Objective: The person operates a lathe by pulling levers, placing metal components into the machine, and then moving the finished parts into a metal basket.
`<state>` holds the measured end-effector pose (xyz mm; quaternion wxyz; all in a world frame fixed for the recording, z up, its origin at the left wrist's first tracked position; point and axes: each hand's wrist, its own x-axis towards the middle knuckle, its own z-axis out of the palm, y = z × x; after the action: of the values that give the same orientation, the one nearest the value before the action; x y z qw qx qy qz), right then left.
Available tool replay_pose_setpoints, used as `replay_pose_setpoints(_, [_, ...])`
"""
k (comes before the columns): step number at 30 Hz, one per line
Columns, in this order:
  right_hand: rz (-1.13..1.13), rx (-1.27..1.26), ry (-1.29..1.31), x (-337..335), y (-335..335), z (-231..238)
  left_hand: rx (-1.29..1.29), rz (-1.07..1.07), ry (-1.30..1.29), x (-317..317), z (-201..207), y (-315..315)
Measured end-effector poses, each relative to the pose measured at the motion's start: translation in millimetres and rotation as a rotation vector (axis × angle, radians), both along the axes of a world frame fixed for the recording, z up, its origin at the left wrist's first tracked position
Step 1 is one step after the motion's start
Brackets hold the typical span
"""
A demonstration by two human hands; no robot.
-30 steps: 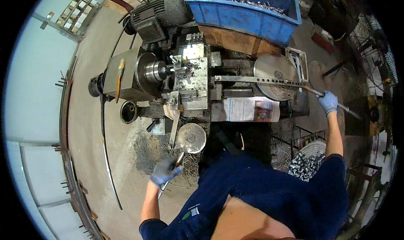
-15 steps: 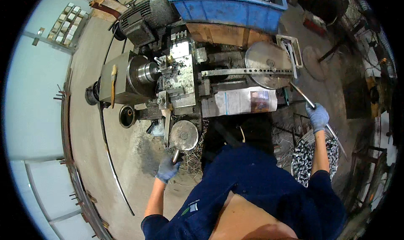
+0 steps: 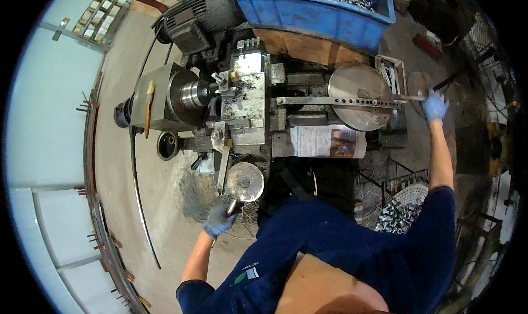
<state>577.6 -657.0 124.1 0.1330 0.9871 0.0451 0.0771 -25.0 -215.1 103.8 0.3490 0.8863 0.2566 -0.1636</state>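
A small lathe stands before me, its round steel spindle nose (image 3: 193,94) beside the metal cross slide (image 3: 242,107). My left hand (image 3: 220,221), in a grey-blue glove, is closed round the short handle (image 3: 232,206) of the small round handwheel (image 3: 245,181). On the right, my gloved right hand (image 3: 435,107) is at the metal lever (image 3: 410,97) that extends from the large round disc (image 3: 360,83). Its fingers look wrapped about the lever, though motion blurs them. A perforated flat bar (image 3: 313,101) crosses that disc.
A blue bin (image 3: 313,14) of metal parts stands at the back. A newspaper (image 3: 316,142) lies on the lathe's near side. A brush (image 3: 149,107) rests on the headstock (image 3: 159,99). Lower right is a basket (image 3: 416,194) of small metal parts. An electric motor (image 3: 192,19) sits behind.
My right hand has swung the lever away from me, from the basket up to beside the large disc. My left hand stays on the handwheel handle. The view has shifted slightly.
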Motion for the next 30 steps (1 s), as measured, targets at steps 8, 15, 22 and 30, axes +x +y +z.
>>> replay_pose_setpoints(8, [0.310,0.047,-0.170,-23.3,46.5,-22.3,-0.562,0.151,-0.017,-1.0,1.5,56.8])
replay_pose_setpoints(15, [0.369,0.411,-0.187,-131.9,21.7,-74.0,0.593,0.179,0.077,-8.1,-92.2,223.0])
replay_pose_setpoints(22, [0.172,0.618,0.061,-174.5,1.5,-76.8,0.618,0.255,0.345,46.9,-124.3,211.0])
replay_pose_setpoints(30, [0.303,0.700,0.004,-168.2,38.1,-12.7,0.554,0.177,0.376,52.4,-105.1,188.7])
